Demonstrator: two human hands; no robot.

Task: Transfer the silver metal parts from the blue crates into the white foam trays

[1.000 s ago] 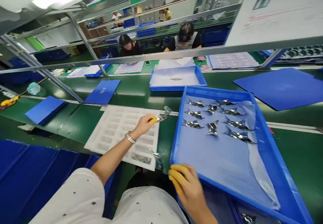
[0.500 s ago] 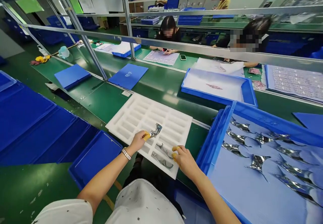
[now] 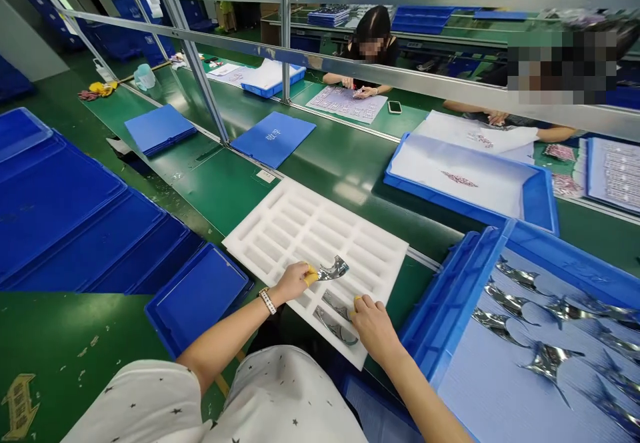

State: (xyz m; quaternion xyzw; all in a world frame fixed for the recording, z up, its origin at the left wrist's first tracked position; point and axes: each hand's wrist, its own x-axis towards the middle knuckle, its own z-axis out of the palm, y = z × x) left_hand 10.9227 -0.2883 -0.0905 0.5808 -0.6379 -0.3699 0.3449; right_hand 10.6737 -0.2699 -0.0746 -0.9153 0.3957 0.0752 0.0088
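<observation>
My left hand (image 3: 295, 282), with yellow finger covers, grips a shiny curved metal part (image 3: 334, 269) by one end above the white foam tray (image 3: 320, 220). Two similar metal parts lie in slots at the tray's near right end: one (image 3: 336, 304) close to my right hand and another (image 3: 334, 328) nearer my body. My right hand (image 3: 373, 320) is bent over the tray's right edge, its fingertips at the end of the upper part; whether they pinch it is hidden. Several shiny metal parts (image 3: 550, 361) lie on the lining of a blue bin (image 3: 453, 343) at the right.
Blue lids (image 3: 273, 138) and a paper-lined blue tray (image 3: 540, 196) lie on the green bench beyond the foam. A metal frame rail (image 3: 240, 43) crosses above it. Blue trays (image 3: 60, 210) fill the left side. Two people work across the bench, one person's hand (image 3: 367, 91) over a sheet.
The view has shifted, so most things appear lower or farther right. The metal part in my left hand has turned flatter. My right fingers have drawn closer together beside the slotted parts.
</observation>
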